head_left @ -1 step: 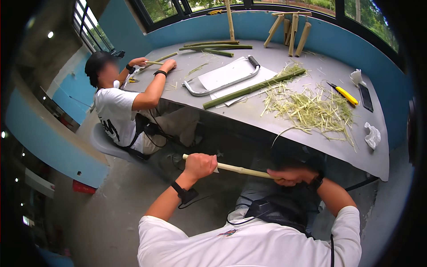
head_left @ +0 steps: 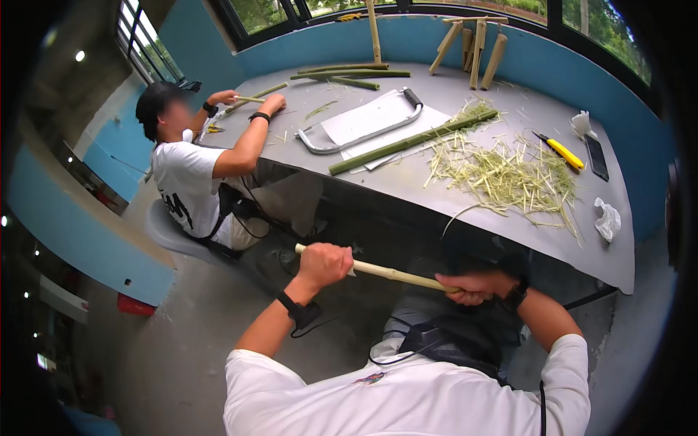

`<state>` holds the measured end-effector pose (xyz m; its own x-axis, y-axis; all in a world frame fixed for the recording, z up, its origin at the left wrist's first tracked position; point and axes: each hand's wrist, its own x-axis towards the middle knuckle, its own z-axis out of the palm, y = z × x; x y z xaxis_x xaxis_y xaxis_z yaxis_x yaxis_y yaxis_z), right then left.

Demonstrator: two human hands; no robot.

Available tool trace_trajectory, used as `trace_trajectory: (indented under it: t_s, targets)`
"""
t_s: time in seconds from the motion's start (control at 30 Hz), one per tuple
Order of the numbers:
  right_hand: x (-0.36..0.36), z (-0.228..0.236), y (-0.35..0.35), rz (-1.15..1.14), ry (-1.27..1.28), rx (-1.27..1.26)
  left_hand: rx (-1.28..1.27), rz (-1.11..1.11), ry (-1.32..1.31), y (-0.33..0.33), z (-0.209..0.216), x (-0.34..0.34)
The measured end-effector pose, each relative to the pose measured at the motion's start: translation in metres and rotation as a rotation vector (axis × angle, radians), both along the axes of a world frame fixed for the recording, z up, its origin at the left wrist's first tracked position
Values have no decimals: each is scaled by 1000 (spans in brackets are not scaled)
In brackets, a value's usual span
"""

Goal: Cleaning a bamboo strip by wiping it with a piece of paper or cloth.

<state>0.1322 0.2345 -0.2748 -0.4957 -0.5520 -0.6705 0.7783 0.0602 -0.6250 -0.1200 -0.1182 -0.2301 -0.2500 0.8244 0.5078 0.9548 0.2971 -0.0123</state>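
A pale, peeled bamboo stick (head_left: 396, 275) lies crosswise in front of me, below the table's front edge. My left hand (head_left: 325, 264) is wrapped round it close to its left end, which pokes out past the fist. A scrap of something thin and white (head_left: 352, 272) shows at the edge of this fist; what it is I cannot make out. Closed on the stick's right end is my right hand (head_left: 474, 286), its thumb lying along the top.
On the grey table (head_left: 407, 190) are a green bamboo pole (head_left: 414, 143), a hacksaw frame (head_left: 356, 146) on white paper, pale shavings (head_left: 512, 178), a yellow utility knife (head_left: 562, 152), a phone (head_left: 598, 158) and crumpled tissue (head_left: 608, 220). A person (head_left: 190, 160) sits at left, handling a stick.
The view has shifted very slightly. My left hand and the stick's left end have moved a little away from me; both hands keep their hold.
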Motion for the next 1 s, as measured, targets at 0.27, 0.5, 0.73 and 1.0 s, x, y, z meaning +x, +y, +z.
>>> trace_trajectory:
  t_s: [0.27, 0.5, 0.73, 1.0]
  targets:
    - [12, 33, -17, -68, 667, 887, -308, 64, -322, 3, -9, -35]
    - [20, 25, -28, -28, 1139, 1391, -707, 197, -1041, -18, -22, -20]
    - [-3, 28, -56, 25, 970, 1194, -449, -106, -174, 15, -49, 22]
    - [-2, 20, -27, 34, 1026, 1112, -374, 94, -150, -26, -68, -28]
